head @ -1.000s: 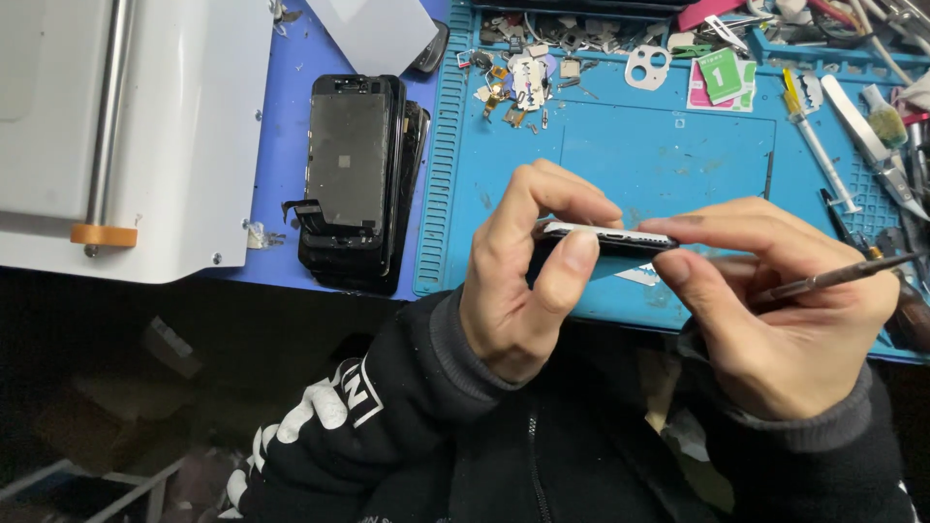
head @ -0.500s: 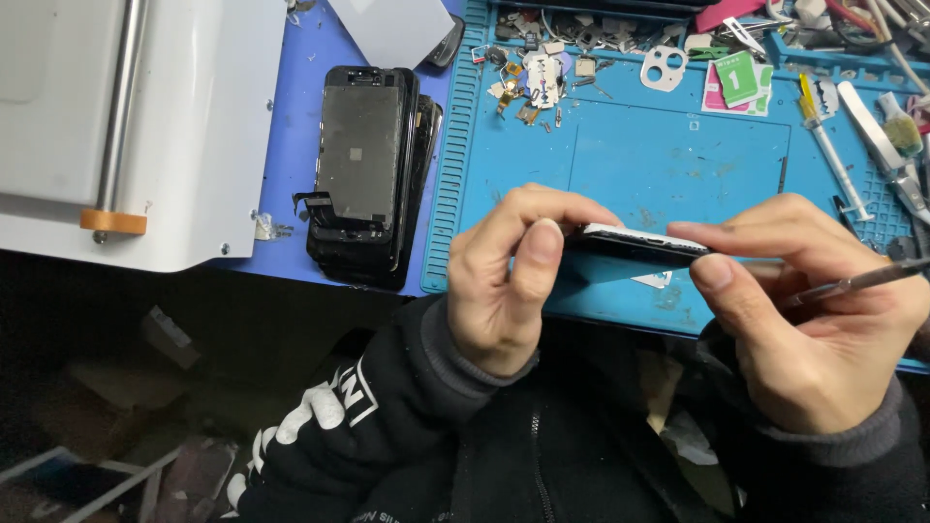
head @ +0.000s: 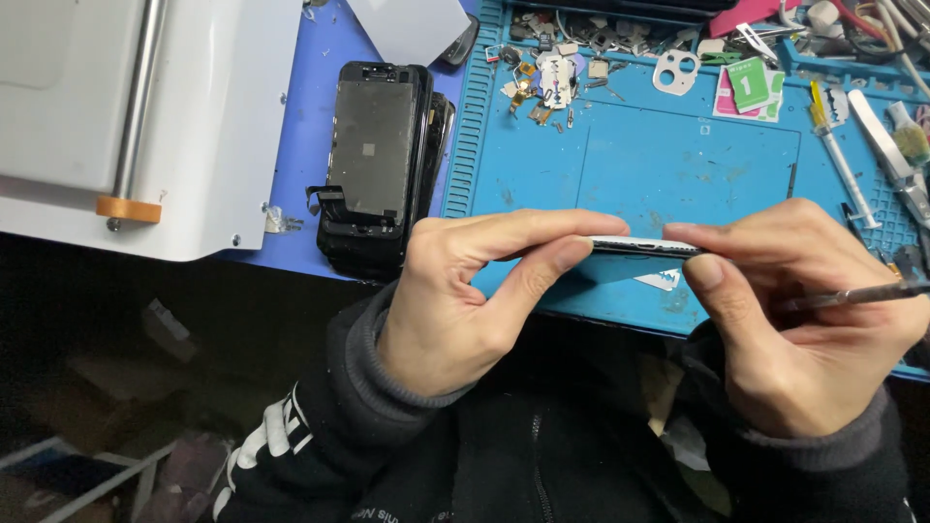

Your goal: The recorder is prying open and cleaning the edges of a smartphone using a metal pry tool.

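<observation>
Left hand [head: 465, 300] and right hand [head: 794, 320] pinch the thin silver-edged phone frame [head: 644, 247] edge-on, right apparently also clasping a slim metal tool [head: 862, 293] toward 3 o'clock; keep pressure even

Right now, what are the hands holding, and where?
Both hold a thin white phone edge-on: left hand pinches its left end, right hand its right end, also gripping a slim metal tool.

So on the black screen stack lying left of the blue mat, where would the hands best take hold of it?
Probably by its two long side edges, coming down from above. The black screen stack lies flat on the blue table surface, long and narrow, with both long sides open. Its near end carries loose flex cables, so that end is best avoided.
</observation>
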